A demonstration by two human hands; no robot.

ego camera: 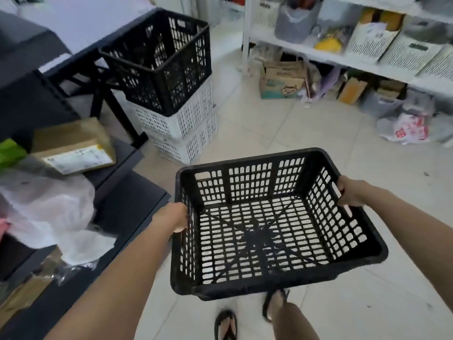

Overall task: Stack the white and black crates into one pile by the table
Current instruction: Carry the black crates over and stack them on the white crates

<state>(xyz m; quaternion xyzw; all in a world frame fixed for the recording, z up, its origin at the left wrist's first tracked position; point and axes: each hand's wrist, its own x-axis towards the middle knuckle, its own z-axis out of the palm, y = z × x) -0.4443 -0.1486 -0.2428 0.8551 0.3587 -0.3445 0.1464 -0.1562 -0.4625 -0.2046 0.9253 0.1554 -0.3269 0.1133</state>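
The person's left hand (175,218) was clasped round the left wall of a black crate (257,238) just under its rim. The right hand (349,191) gripped the opposite wall, with the fingers hooked in at the handle slot. So both hands were closed on the one crate. It hung between them, empty and tipped a little, clear of the tiled floor (269,128) and just above the person's sandalled feet (225,325). The tiles showed pale through its mesh bottom.

Ahead and to the left, right beside a leg of the dark table (110,104), stood the pile. Two white crates sat at the bottom, the lower one (188,148) on the floor and the upper one (181,119) on top of it. A second black crate (161,62) sat on top of those, turned askew so that one corner hung out past the white crate beneath.

By my reckoning three crates were already placed and the carried one would be the fourth. It was well apart from the pile, so it had yet to be carried over, raised above the top rim and set down. The crooked top crate might need squaring first, or the new one could sit unsteadily.

I could not tell whether more loose crates waited elsewhere. The white baskets on the shelf rack (343,57) to the right held goods and looked like storage.
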